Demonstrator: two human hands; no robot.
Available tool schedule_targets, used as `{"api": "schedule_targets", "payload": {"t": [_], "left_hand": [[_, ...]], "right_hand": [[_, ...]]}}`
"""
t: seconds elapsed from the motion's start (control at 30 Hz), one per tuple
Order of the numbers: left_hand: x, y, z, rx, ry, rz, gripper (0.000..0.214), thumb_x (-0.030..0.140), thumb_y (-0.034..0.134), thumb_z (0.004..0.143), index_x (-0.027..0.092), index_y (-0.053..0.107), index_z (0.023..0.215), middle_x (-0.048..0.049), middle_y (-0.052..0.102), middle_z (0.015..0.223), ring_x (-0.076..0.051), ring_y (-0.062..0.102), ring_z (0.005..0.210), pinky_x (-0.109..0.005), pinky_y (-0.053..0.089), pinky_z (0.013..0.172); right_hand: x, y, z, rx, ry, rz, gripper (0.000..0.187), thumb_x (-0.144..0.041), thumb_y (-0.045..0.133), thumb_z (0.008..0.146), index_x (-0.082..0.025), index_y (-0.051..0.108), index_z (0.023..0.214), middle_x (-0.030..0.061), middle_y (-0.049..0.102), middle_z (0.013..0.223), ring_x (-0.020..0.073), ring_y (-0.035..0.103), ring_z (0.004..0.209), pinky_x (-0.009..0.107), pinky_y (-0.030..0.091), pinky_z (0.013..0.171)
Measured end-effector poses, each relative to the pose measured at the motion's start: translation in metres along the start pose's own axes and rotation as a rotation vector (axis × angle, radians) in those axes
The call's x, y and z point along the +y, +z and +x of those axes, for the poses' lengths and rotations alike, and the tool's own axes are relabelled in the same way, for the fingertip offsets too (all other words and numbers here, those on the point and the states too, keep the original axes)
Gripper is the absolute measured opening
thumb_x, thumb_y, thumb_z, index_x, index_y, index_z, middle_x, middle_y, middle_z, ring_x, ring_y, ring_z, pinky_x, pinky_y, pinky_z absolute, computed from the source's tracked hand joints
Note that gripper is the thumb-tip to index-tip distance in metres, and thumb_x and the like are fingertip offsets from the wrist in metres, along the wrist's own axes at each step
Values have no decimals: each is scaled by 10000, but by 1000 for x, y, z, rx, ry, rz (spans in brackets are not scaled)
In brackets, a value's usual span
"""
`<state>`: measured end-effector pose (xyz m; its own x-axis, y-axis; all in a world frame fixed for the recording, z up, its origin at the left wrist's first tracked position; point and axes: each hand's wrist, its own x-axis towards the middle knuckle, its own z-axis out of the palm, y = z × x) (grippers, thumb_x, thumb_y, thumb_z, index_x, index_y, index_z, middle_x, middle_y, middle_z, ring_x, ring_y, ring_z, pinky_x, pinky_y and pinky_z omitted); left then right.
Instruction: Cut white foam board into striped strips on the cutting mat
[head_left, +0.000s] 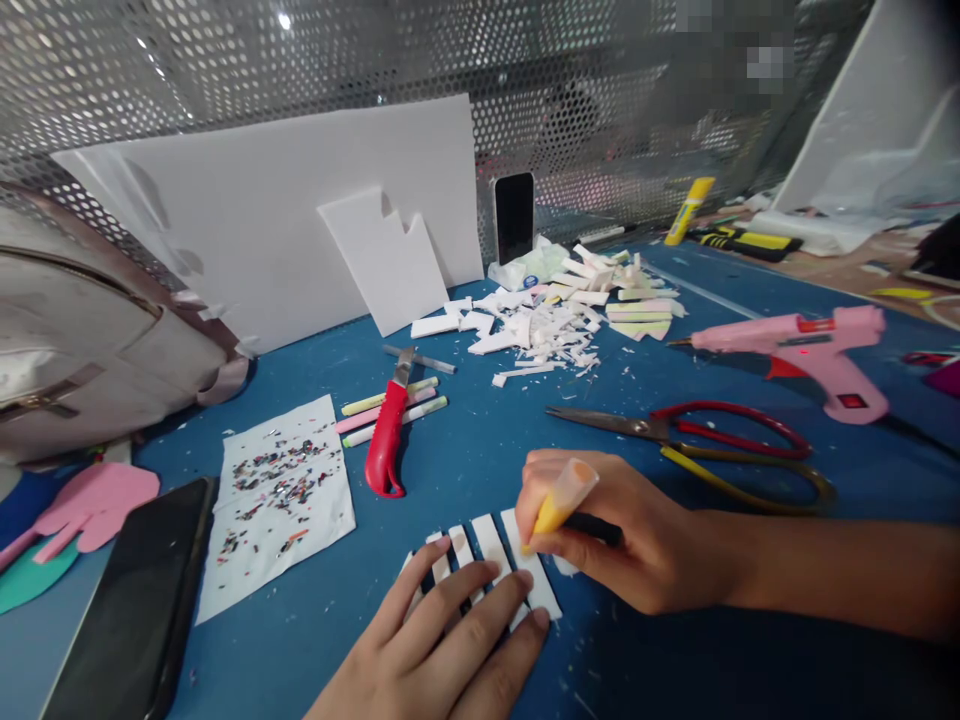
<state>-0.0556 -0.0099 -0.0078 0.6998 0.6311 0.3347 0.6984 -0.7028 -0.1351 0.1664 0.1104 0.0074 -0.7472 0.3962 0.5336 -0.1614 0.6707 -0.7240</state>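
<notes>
We see a blue counter [480,450] filling most of the view, with a big white foam board [262,210] leaning upright on the perforated metal wall behind it; a pale bag [82,320] sits at the far left, and a dark phone [127,600] lies face up near the lower left corner; just right of the phone lies a white paper sheet [277,500] sprinkled with tiny coloured scraps; a pink glue gun [802,345] rests on the right, and red-and-yellow scissors [697,440] lie shut in front of it; a heap of white foam offcuts [547,320] sits towards the back; the left hand [442,640] lies flat with its fingers spread, pressing down on a row of white strips [491,540] at the near edge, in front of the person; the right hand [622,540] pinches a yellow marker [559,500], its tip touching the strips; a red utility knife [388,440] lies behind them, well apart.
</notes>
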Motion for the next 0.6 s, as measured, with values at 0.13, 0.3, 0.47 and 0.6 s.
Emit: {"api": "schedule_targets", "payload": {"t": [0.13, 0.3, 0.47, 0.6], "left_hand": [[1, 0, 0, -1, -7, 13, 389, 247, 327, 1060, 309, 555, 1370, 85, 594, 1399, -145, 531, 1271, -437, 69, 1258], [0, 2, 0, 18, -3, -2, 402, 297, 296, 1065, 304, 549, 1377, 81, 590, 1403, -148, 533, 1268, -426, 94, 1256], [1, 3, 0, 28, -10, 0, 395, 273, 308, 1063, 311, 556, 1368, 87, 591, 1401, -145, 535, 1268, -418, 107, 1257], [1, 3, 0, 34, -16, 5, 384, 217, 353, 1053, 308, 563, 1361, 87, 616, 1371, -148, 544, 1255, -434, 98, 1256]], "right_hand": [[0, -2, 1, 55, 37, 12, 94, -132, 518, 961, -146, 570, 884, 72, 648, 857, 140, 542, 729, 280, 449, 675], [1, 0, 2, -2, 41, 8, 96, -111, 532, 952, -155, 545, 867, 60, 656, 842, 142, 554, 743, 314, 457, 750], [-1, -1, 0, 30, -1, 27, 87, -103, 521, 946, -154, 553, 883, 71, 655, 849, 146, 553, 735, 296, 449, 693], [-1, -1, 0, -12, -26, -4, 99, -76, 536, 921, -163, 535, 873, 56, 652, 820, 146, 555, 714, 311, 436, 700]]}}
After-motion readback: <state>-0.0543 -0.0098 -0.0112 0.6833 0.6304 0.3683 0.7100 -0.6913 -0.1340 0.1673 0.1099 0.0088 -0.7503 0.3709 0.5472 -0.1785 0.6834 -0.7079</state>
